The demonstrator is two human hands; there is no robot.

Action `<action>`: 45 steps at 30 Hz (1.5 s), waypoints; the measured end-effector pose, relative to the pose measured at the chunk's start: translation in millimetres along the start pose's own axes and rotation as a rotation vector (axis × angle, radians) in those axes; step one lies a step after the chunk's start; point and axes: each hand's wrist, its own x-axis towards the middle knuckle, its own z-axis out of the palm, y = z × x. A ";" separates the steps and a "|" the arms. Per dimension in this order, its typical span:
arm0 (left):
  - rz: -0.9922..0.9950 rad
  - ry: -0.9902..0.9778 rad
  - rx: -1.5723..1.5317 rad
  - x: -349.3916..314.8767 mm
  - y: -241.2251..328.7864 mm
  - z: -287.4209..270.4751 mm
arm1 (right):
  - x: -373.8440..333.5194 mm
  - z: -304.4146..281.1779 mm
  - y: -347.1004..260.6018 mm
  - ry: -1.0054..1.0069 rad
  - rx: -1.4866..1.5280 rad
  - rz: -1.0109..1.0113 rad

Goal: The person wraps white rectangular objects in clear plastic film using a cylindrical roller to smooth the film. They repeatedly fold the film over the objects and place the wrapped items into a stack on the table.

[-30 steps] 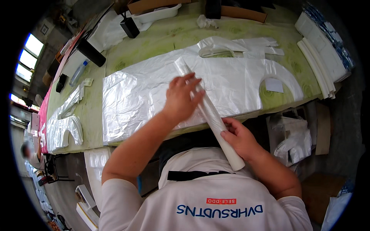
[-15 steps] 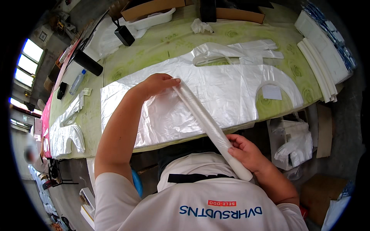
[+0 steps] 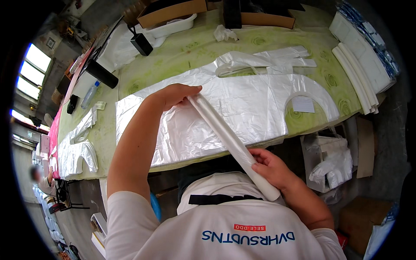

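Observation:
A slim roll of whitish, see-through plastic film [image 3: 225,136] slants from above the table down toward my waist. At its upper far end is my left hand [image 3: 177,94], fingers closed around the tip. My right hand [image 3: 271,168] grips the roll nearer its lower end, thumb on top. Under the roll lies a flat stack of shiny white plastic aprons [image 3: 247,102], with a curved cut-out at the right and loose straps at the back. A small white paper slip [image 3: 303,104] shows within that cut-out.
Green patterned cloth covers the table [image 3: 182,54]. On the left are a folded plastic apron [image 3: 78,156], a water bottle [image 3: 90,95] and a black cylinder [image 3: 100,73]. White rolls [image 3: 353,80] line the right edge. Below stands a bin [image 3: 327,162]; a person [image 3: 44,180] is far left.
The roll and both hands have shifted slightly to the left. My grip on it looks the same.

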 end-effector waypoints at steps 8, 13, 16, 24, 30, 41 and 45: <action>0.142 0.027 -0.350 -10.5 -18.2 -1.1 | 4.1 0.4 5.6 -0.003 -0.013 -0.015; 0.070 0.209 -0.188 2.7 -14.2 -7.2 | 20.8 22.2 -9.9 -0.007 -0.135 0.063; 0.110 0.305 -0.090 7.9 -15.9 -9.1 | 15.7 25.7 -9.3 -0.040 -0.228 0.087; 0.144 0.359 0.303 19.1 -25.6 -6.2 | -86.5 -22.3 -11.1 -0.030 -0.767 0.223; 0.391 0.517 0.761 39.0 -41.4 -9.2 | -197.1 -70.2 4.3 0.120 -0.597 0.553; 0.760 0.788 0.237 -3.2 -53.2 21.2 | -185.0 -70.4 -16.7 0.205 -0.476 0.230; 1.022 0.405 0.809 -83.3 -57.7 105.4 | -146.1 -75.9 -49.5 0.175 -0.495 0.065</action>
